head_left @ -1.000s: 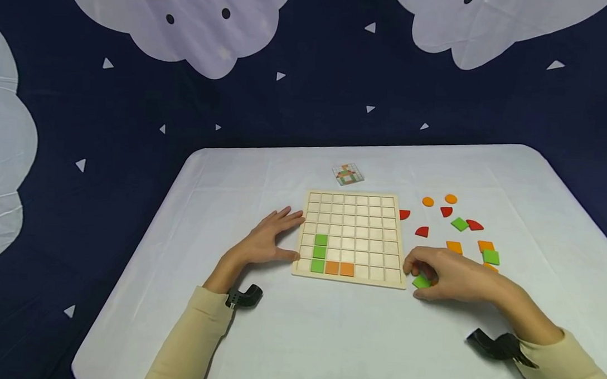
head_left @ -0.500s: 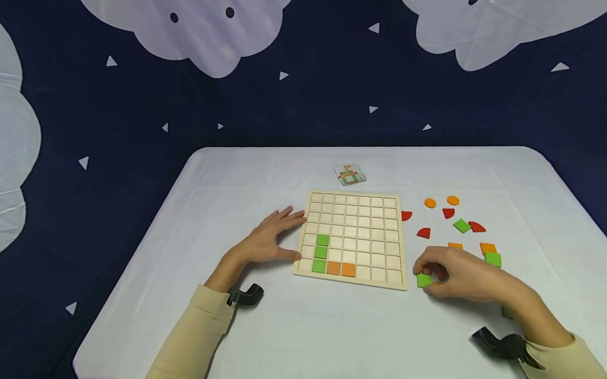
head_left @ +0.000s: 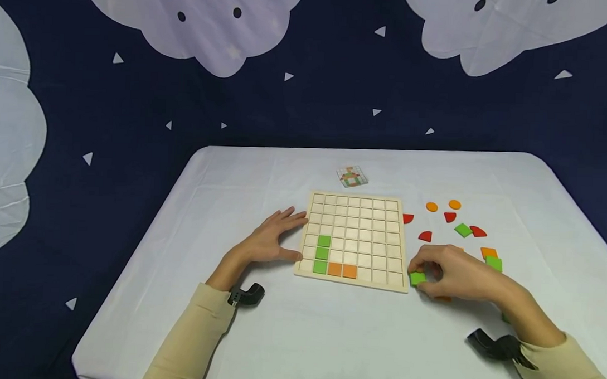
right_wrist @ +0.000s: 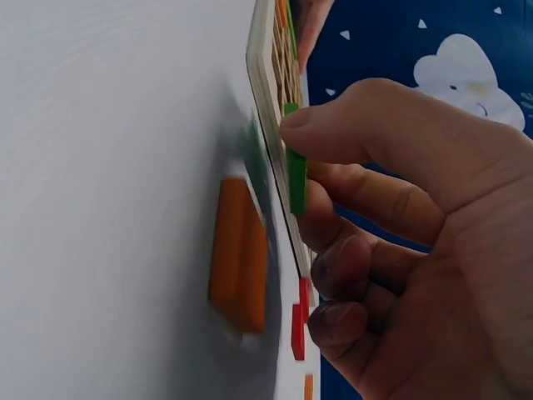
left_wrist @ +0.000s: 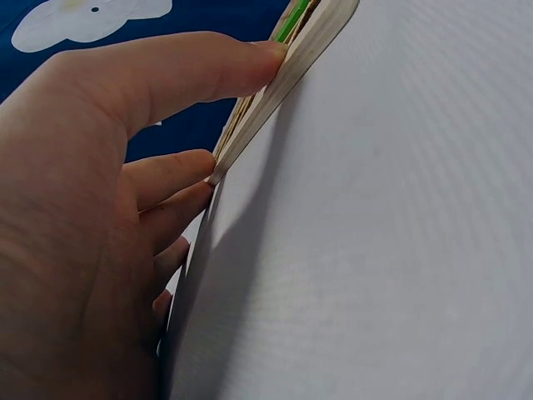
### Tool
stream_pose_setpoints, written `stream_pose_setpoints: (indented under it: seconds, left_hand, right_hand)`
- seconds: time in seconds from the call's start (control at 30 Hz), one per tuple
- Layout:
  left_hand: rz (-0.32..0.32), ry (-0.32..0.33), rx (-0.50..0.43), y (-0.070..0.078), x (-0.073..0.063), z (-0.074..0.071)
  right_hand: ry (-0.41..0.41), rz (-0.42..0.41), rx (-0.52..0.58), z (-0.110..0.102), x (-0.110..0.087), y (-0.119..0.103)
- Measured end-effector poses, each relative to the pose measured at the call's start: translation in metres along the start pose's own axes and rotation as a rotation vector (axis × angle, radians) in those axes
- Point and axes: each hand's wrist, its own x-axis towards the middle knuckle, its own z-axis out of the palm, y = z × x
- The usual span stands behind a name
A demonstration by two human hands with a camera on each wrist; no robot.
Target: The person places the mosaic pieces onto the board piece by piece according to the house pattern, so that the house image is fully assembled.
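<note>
My right hand [head_left: 456, 273] pinches a green square tile [head_left: 417, 279] between thumb and fingers, just off the right edge of the wooden grid board [head_left: 377, 236]. In the right wrist view the green tile [right_wrist: 296, 167] is lifted above the tabletop, and an orange tile [right_wrist: 239, 254] lies below it. My left hand [head_left: 269, 238] rests with spread, straight fingers against the board's left edge. The left wrist view has its thumb and fingertips on the board's wooden rim [left_wrist: 275, 92]. On the board, three green tiles [head_left: 322, 253] form a column, with two orange tiles [head_left: 342, 270] beside the lowest.
Right of the board lie loose pieces: red quarter-circles [head_left: 425, 236], orange discs [head_left: 454, 204], a green tile [head_left: 464, 230] and an orange tile [head_left: 488, 252] partly under another green one. A small pattern card [head_left: 352, 176] lies behind the board on the white table [head_left: 264, 177].
My right hand has picked the green tile up from the table, drawn it slightly right, then moved it back left toward the board. The left hand keeps its place at the board's edge.
</note>
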Motion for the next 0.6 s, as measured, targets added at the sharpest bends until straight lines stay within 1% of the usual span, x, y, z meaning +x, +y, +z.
stream_pose_setpoints:
  seconds: [0.1, 0.2, 0.4, 0.6]
  left_hand:
    - [0.003, -0.005, 0.007, -0.001, 0.0, 0.001]
    - [0.006, -0.003, 0.012, -0.001, 0.001, 0.0]
    - [-0.004, -0.007, 0.005, 0.0, 0.001, 0.0]
    - [0.002, 0.006, -0.014, 0.0, 0.0, 0.001]
  right_hand:
    - [0.002, 0.019, -0.011, 0.004, 0.006, -0.003]
    - [0.0, 0.017, -0.017, 0.004, 0.015, -0.007]
    - [-0.012, -0.044, 0.008, 0.007, 0.034, -0.018]
    - [-0.005, -0.107, 0.001, 0.014, 0.051, -0.033]
